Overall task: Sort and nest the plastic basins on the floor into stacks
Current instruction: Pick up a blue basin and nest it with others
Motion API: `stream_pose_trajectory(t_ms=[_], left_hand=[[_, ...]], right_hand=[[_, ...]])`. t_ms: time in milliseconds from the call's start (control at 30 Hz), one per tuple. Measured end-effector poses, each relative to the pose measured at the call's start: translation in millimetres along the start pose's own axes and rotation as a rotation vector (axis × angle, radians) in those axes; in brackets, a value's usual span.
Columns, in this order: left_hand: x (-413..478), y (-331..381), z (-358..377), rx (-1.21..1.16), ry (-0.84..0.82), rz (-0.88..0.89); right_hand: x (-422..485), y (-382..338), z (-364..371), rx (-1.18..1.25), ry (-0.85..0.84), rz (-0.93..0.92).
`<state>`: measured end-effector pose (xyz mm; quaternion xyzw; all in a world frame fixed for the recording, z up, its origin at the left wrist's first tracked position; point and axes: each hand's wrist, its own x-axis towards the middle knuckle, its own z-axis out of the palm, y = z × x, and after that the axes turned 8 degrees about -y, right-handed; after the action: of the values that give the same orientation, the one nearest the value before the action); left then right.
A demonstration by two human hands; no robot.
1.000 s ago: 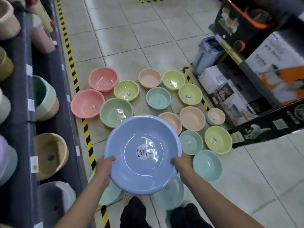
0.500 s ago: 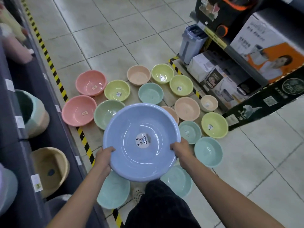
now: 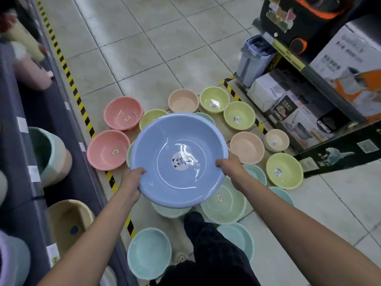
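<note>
We hold the blue basin [image 3: 179, 141] above the floor, with our left hand [image 3: 134, 177] gripping its near-left rim and our right hand [image 3: 228, 165] gripping its right rim. Beneath lie two pink basins [image 3: 123, 113], two peach basins [image 3: 247, 147] and, on the right, three yellow-green basins [image 3: 239, 115].

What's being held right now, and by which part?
Both hands hold the large blue basin by its rim: the left hand on the near-left edge, the right hand on the right edge.
</note>
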<state>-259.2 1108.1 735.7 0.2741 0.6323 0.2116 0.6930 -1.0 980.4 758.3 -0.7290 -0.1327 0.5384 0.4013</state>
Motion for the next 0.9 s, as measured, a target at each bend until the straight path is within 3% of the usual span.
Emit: stream_pose_trajectory(t_ms=[367,667,900], left_hand=[[72.5,100.1,46.0,-0.001,0.063,0.074],[117.2,125.6,38.5,0.038,0.074,0.002],[159.1,126.9,-22.6,0.127,0.050,-0.107]], right_hand=[[113.1,-114.1,-1.5,-0.010,-0.040,-0.010],[127.5,-104.1,39.4,0.156,0.133,0.058],[146.6,-95.6,102.5,0.095,0.128,0.166]])
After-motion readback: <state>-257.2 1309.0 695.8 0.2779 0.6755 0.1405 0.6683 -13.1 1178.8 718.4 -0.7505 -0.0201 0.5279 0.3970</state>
